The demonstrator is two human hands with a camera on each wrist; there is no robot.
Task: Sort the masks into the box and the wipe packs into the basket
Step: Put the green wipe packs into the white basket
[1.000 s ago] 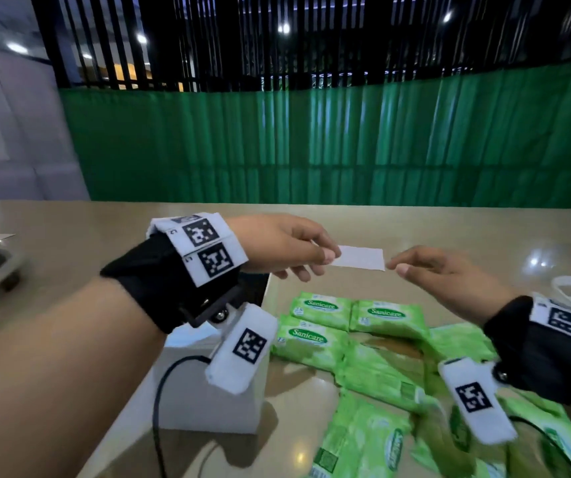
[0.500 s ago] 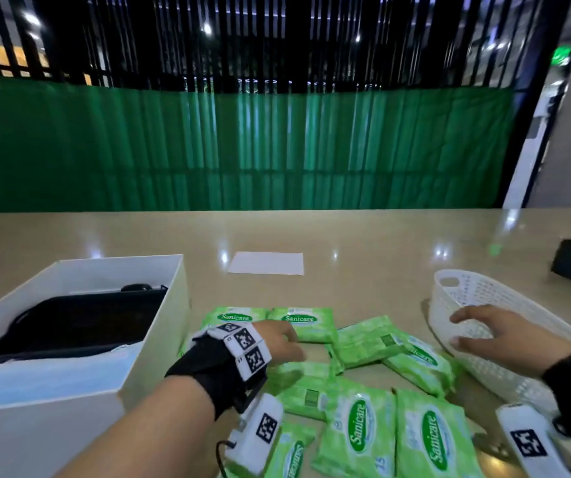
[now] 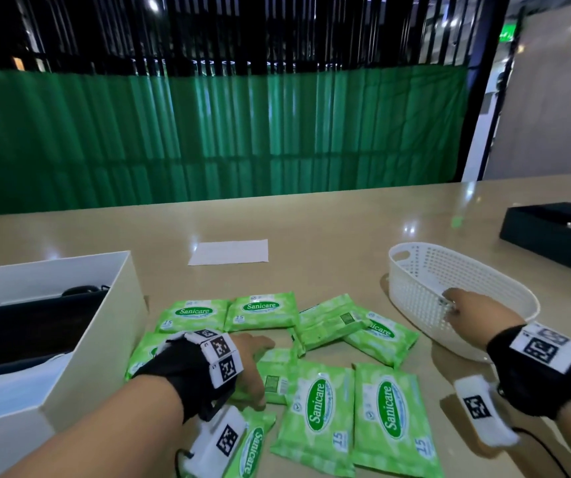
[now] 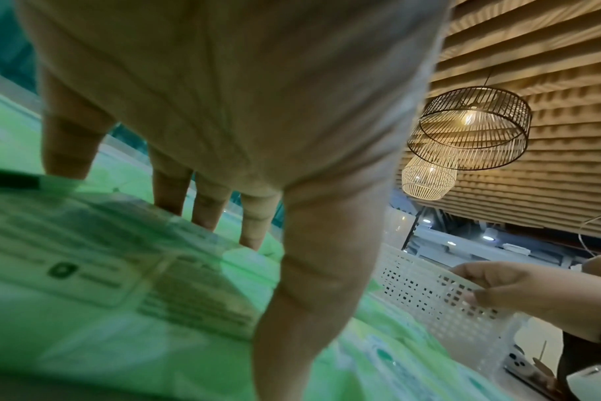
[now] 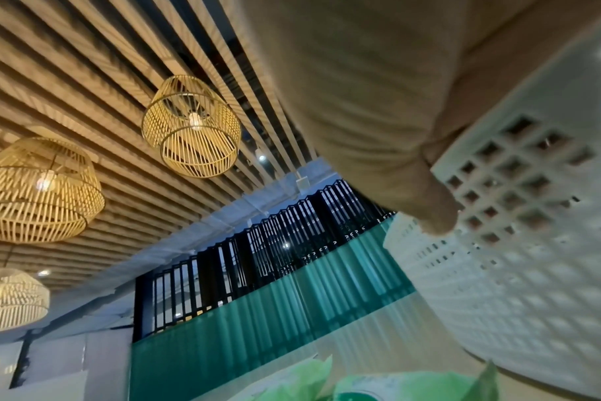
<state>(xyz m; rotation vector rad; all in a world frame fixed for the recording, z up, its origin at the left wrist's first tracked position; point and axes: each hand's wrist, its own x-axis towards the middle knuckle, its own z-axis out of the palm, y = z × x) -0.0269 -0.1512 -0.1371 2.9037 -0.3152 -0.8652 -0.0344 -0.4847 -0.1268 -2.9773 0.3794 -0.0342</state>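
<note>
Several green Sanicare wipe packs [image 3: 322, 405] lie scattered on the beige table between the box and the basket. My left hand [image 3: 256, 367] reaches over a face-down wipe pack [image 3: 277, 377] in the middle of the pile. In the left wrist view its fingers [image 4: 206, 206] go over the far edge of this pack [image 4: 103, 271], with the thumb on the near side. My right hand [image 3: 467, 312] grips the near rim of the white perforated basket [image 3: 415, 270], thumb [image 5: 429, 206] outside the wall [image 5: 532, 244]. The white box [image 3: 104, 339] on the left holds a dark item.
A white sheet of paper [image 3: 228, 251] lies flat further back on the table. A black open box [image 3: 553, 232] stands at the far right. A green curtain closes off the far side of the table.
A second ago both hands held the white paper up above the table. It now lies on the table; my left hand has come down onto the packs and my right hand has taken the basket rim.
</note>
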